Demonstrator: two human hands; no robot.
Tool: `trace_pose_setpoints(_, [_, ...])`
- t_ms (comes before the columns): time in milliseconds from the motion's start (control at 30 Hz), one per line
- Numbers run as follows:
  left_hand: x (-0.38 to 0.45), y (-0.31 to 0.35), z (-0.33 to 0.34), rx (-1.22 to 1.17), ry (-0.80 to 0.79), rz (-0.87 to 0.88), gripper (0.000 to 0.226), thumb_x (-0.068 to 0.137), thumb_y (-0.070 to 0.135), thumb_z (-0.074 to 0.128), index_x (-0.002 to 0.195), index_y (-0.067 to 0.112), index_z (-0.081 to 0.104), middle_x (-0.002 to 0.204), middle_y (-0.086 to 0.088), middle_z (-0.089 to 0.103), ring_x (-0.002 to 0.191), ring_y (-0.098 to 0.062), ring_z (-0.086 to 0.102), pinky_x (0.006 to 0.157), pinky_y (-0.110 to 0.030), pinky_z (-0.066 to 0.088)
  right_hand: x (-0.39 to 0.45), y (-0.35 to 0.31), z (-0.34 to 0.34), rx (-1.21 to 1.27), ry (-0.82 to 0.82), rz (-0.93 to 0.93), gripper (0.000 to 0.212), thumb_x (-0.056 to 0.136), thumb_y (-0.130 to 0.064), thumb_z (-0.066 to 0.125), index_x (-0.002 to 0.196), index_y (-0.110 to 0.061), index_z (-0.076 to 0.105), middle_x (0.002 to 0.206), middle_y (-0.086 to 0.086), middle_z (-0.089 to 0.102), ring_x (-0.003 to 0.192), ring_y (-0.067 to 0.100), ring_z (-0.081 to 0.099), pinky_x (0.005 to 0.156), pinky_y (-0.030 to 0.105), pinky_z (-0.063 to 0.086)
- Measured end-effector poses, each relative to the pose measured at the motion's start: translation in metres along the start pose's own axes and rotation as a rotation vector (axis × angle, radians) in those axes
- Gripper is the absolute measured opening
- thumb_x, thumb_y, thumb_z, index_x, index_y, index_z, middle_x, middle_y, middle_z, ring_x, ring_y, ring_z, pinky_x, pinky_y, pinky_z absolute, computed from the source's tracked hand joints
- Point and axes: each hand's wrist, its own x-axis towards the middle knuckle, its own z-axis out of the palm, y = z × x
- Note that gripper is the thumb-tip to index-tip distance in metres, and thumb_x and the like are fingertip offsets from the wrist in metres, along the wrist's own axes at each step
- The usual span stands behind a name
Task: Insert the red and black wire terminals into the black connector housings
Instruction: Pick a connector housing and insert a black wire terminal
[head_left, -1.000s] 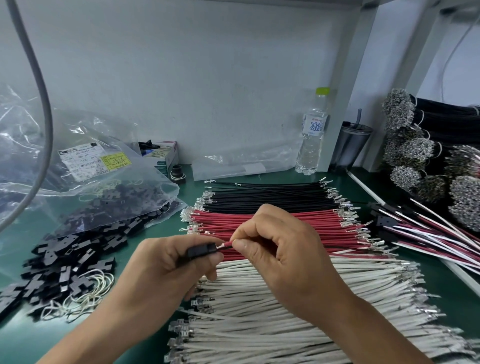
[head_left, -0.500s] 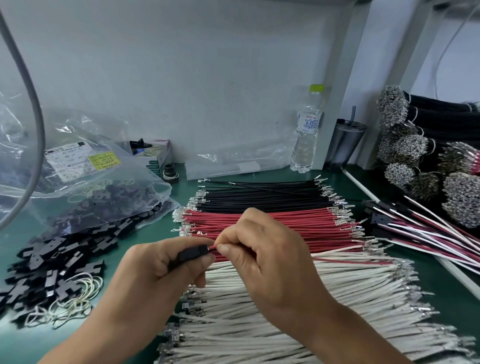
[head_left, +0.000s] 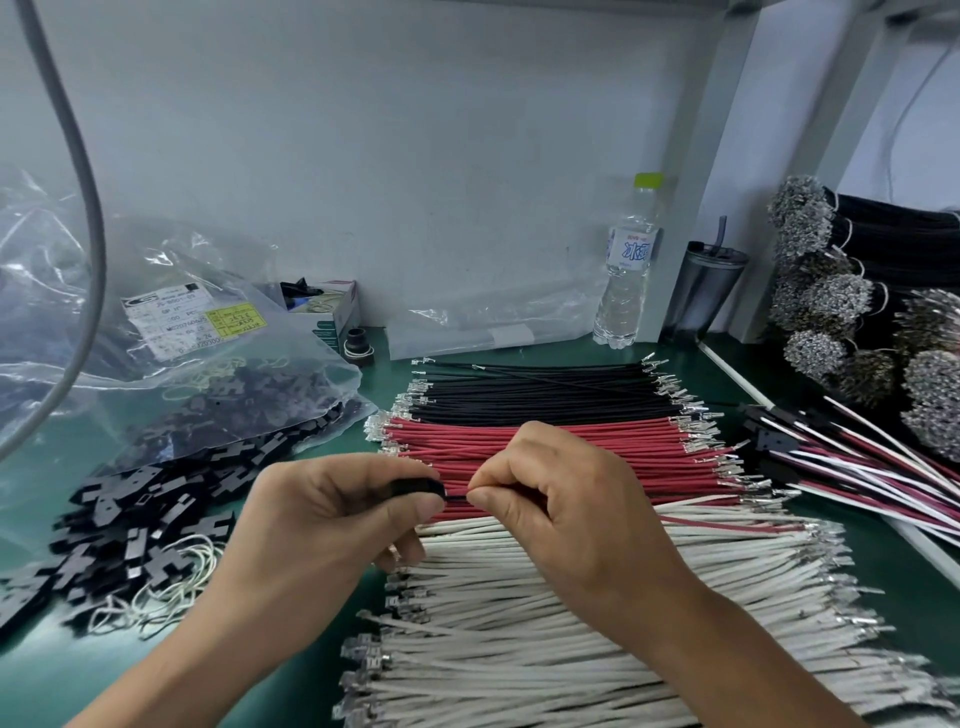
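The left hand (head_left: 332, 512) pinched a black connector housing (head_left: 418, 487) between thumb and fingers, held above the near edge of the red wires (head_left: 561, 452). The right hand (head_left: 566, 512), fingers curled, pinched a wire (head_left: 457, 497) whose end met the housing's right face; its colour could not be told. Black wires (head_left: 535, 395) lay farther back, white wires (head_left: 571, 623) nearer. Loose housings (head_left: 140, 519) were heaped to the left on the green table (head_left: 62, 675).
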Motion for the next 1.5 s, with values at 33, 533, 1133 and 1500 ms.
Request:
trace_pose_setpoints(33, [0.0, 0.001, 0.0, -0.02, 0.0, -0.002, 0.021, 0.064, 0.017, 0.084, 0.085, 0.019, 0.085, 0.066, -0.016, 0.074, 0.051, -0.025, 0.069, 0.05, -0.027, 0.057, 0.001, -0.001, 0.0, 0.009, 0.003, -0.009, 0.01, 0.093, -0.03, 0.067, 0.088, -0.023, 0.072, 0.083, -0.018, 0.058, 0.079, 0.001, 0.056, 0.068, 0.014, 0.041])
trace_pose_setpoints(533, [-0.001, 0.0, 0.003, 0.04, 0.028, 0.006, 0.018, 0.069, 0.023, 0.083, 0.086, 0.031, 0.083, 0.07, -0.006, 0.077, 0.056, -0.02, 0.073, 0.053, -0.016, 0.054, 0.002, -0.012, -0.021, -0.272, -0.063, -0.177, 0.011, 0.083, -0.041, 0.075, 0.084, -0.032, 0.069, 0.087, -0.018, 0.053, 0.083, 0.002, 0.047, 0.063, 0.02, 0.039])
trace_pose_setpoints(1133, [0.003, -0.006, -0.003, 0.074, 0.103, 0.01, 0.022, 0.07, 0.021, 0.083, 0.089, 0.031, 0.083, 0.072, -0.005, 0.078, 0.058, -0.017, 0.072, 0.053, -0.015, 0.053, -0.003, -0.018, -0.014, -0.11, -0.475, -0.009, 0.002, 0.093, -0.033, 0.061, 0.092, -0.034, 0.061, 0.09, -0.022, 0.057, 0.089, -0.001, 0.054, 0.079, 0.022, 0.042])
trace_pose_setpoints(1500, [0.006, -0.004, -0.008, -0.16, 0.073, -0.13, 0.031, 0.059, 0.022, 0.086, 0.09, 0.017, 0.085, 0.078, -0.02, 0.078, 0.065, -0.03, 0.076, 0.062, -0.029, 0.063, 0.004, 0.0, -0.027, -0.042, 0.025, 0.022, 0.006, 0.088, -0.026, 0.075, 0.087, -0.03, 0.079, 0.082, -0.02, 0.063, 0.079, 0.005, 0.065, 0.062, 0.025, 0.052])
